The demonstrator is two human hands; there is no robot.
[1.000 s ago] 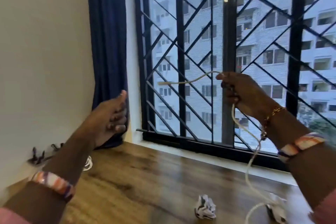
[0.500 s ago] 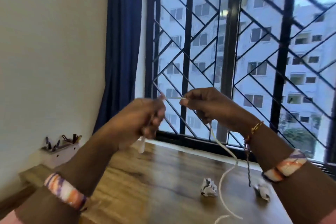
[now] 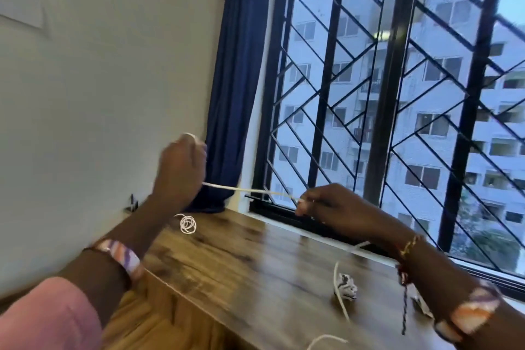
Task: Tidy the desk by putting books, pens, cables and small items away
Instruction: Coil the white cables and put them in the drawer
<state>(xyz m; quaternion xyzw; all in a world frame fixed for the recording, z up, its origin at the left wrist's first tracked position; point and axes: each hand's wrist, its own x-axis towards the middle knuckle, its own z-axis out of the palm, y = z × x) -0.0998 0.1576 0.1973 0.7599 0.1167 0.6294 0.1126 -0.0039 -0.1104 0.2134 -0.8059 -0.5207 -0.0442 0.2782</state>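
Head view: a person stands over a brown wood-grain desk (image 3: 244, 267) beside a barred window, both arms raised above it.
Left hand: left hand (image 3: 181, 170) at about 9 o'clock of the frame, fingers curled round one end of a thin white cable (image 3: 250, 190); a small loop of it shows above the knuckles, so it looks wrapped round the hand.
Right hand: right hand (image 3: 329, 206) near the centre, thumb and fingers pinching the same cable further along.
Cable: stretched nearly level between the two hands; from the right hand the slack drops towards 5 o'clock and trails over the desk out of the bottom edge.
Step in hand: likely winding the cable into a coil round the left hand.
Done so far: a small coiled white cord (image 3: 187, 223) lies on the desk at 8 o'clock of the centre, below the left hand; whether it was tidied there cannot be told.
Still left: a crumpled white paper ball (image 3: 347, 286) at 5 o'clock, touched by the trailing slack, and another pale scrap just beside the right wrist, too blurred to name.
Storage: a small holder with dark pens (image 3: 132, 204) against the wall at 9 o'clock.
Progress: early to middle, with most of the cable not yet wound.
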